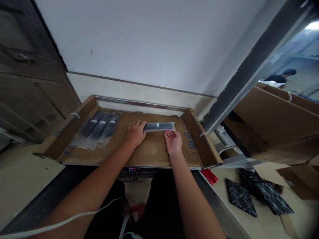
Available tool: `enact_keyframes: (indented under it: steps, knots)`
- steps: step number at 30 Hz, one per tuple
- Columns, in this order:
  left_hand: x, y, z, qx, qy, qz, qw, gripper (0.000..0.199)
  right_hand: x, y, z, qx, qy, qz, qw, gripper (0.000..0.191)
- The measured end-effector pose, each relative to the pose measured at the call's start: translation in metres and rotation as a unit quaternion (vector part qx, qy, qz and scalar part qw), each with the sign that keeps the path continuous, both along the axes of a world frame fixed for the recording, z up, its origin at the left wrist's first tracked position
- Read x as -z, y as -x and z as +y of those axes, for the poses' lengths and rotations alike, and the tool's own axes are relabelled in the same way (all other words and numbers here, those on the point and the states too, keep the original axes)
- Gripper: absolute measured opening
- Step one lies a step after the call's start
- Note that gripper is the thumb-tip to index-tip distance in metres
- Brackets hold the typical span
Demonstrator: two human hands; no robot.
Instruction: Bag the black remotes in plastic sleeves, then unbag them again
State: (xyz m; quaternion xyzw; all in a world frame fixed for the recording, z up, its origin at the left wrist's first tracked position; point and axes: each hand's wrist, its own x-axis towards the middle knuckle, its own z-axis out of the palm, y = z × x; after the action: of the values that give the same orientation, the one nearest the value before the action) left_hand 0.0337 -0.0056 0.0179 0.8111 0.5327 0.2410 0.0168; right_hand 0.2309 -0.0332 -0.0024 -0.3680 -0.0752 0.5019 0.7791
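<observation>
A clear plastic bag with a dark, flat item and a small white label (159,126) lies lengthwise across the cardboard-lined tray (152,152). My left hand (136,134) is closed over the left end of this bag. My right hand (173,142) sits by the bag's lower right edge, palm turned up, fingers loosely bent and apart, with nothing visible in it; whether its fingertips touch the plastic I cannot tell. To the left, three similar bagged dark items (101,127) lie slanted side by side, partly overlapping, each with a white label.
Cardboard side walls (201,139) border the tray, and a pale wall (149,43) rises behind it. At the right stand a large cardboard box (276,122) and dark patterned packages (240,197) on the floor. A white cable (74,217) crosses my left forearm.
</observation>
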Motion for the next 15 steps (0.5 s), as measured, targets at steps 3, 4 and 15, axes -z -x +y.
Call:
enact_keyframes:
  steps: [3,4,15]
  knots:
    - [0.000,0.000,-0.001,0.012,-0.005,0.007,1.000,0.045,-0.003,-0.001,-0.001,-0.007,-0.014,0.019,1.000,0.016]
    - [0.001,0.000,-0.001,0.012,-0.007,0.008,1.000,0.046,-0.005,-0.001,-0.002,-0.016,-0.022,0.024,0.999,0.018]
    - [0.006,0.002,0.003,0.013,-0.006,-0.033,0.999,0.046,-0.004,0.012,-0.001,0.019,-0.003,-0.107,0.994,0.019]
